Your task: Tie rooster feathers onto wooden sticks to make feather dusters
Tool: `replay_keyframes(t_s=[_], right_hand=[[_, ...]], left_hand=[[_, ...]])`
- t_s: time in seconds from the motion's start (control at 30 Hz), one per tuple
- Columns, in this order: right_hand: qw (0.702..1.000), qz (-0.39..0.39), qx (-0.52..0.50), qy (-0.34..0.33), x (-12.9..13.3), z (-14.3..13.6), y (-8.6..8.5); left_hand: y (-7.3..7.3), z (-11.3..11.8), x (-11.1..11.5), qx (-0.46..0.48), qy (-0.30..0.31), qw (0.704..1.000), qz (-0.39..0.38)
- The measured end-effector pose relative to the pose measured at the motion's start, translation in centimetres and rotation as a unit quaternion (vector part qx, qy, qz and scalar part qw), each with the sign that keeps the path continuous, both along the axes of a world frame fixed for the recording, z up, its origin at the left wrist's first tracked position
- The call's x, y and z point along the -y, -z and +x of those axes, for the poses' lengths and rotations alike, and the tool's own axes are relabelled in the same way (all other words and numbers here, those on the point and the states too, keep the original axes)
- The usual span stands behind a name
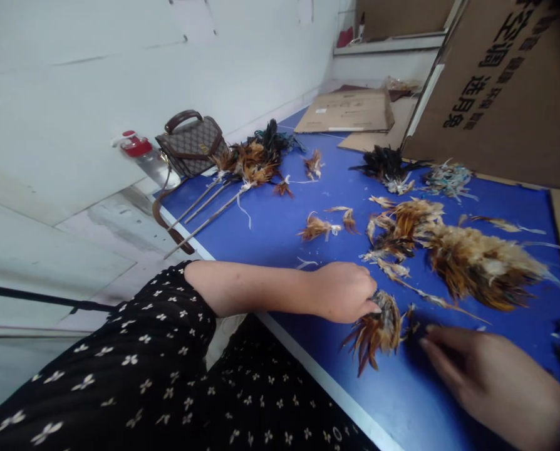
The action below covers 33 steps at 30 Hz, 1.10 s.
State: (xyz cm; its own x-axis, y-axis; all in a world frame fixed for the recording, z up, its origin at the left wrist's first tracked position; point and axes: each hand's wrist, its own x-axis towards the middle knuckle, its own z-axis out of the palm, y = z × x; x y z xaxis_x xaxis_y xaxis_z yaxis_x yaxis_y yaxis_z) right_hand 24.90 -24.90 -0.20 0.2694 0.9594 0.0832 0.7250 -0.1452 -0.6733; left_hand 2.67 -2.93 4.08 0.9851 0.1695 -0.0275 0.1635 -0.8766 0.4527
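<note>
The left hand [346,291], closed with the thumb against the fingers, pinches a feather bunch [381,329] at its upper edge. This bunch is brown and rust-coloured with paler, greyish streaks; its tips fan out downward over the blue table [270,235]. It lies between the two hands, touching the left one and just beside the fingertips of the right hand [491,376], which is blurred; its thumb and forefinger are near each other, but I cannot tell whether they grip anything. A small dark feather scrap [410,322] sits near those fingertips. Beyond the hands spreads a large heap of tan and brown feathers [482,263], with a black feather bunch [386,168] farther back. A smaller brown tuft [316,227] lies past the left hand. Farther off, feathered sticks [205,219] rest near a handbag [193,144] and a red-capped bottle [151,160].
</note>
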Motion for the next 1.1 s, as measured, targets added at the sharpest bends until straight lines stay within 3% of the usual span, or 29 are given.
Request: replay_keyframes(t_s=[0.03, 0.1, 0.27, 0.37, 0.43, 0.57, 0.67, 0.73, 0.83, 0.93, 1.1], right_hand=[[0.997, -0.031, 0.003, -0.068, -0.7, -1.1, -0.4], [0.994, -0.041, 0.013, -0.096, -2.0, -2.9, -1.0], [0.999, 0.02, 0.011, -0.041, -3.9, -4.8, -0.1], [0.997, 0.075, 0.004, -0.01, -4.4, -5.1, 0.4], [0.993, 0.117, 0.0, 0.015, -4.6, -5.3, 0.3], [0.977, 0.208, 0.002, 0.051, -4.8, -6.0, -0.4], [0.971, 0.239, 0.003, 0.03, -4.8, -6.4, -0.6], [0.97, 0.241, 0.0, 0.013, -4.9, -6.4, -0.6], [0.973, 0.23, -0.01, 0.005, -5.0, -6.3, -0.8], [0.977, 0.213, -0.023, 0.021, -4.9, -6.1, -1.2], [0.974, 0.146, -0.101, 0.139, -4.6, -6.0, -1.7]], left_hand=[[0.1, 0.2, 0.2, 0.002, -0.002, 1.0, -0.006], [0.4, 0.6, 0.6, 0.01, -0.009, 0.999, -0.03], [1.2, 1.4, 0.6, 0.029, -0.007, 0.993, -0.118], [2.2, 1.7, 0.2, 0.031, -0.048, 0.976, -0.212], [3.0, 1.8, 0.1, 0.054, -0.105, 0.942, -0.313], [3.9, 2.3, 0.1, 0.13, -0.202, 0.828, -0.507], [3.7, 2.8, 0.1, 0.171, -0.209, 0.747, -0.608], [3.6, 3.0, -0.1, 0.176, -0.206, 0.712, -0.647], [4.0, 3.1, -0.4, 0.181, -0.21, 0.686, -0.672], [4.9, 2.9, -0.7, 0.182, -0.177, 0.663, -0.704], [5.2, 2.4, -1.1, 0.154, -0.142, 0.661, -0.721]])
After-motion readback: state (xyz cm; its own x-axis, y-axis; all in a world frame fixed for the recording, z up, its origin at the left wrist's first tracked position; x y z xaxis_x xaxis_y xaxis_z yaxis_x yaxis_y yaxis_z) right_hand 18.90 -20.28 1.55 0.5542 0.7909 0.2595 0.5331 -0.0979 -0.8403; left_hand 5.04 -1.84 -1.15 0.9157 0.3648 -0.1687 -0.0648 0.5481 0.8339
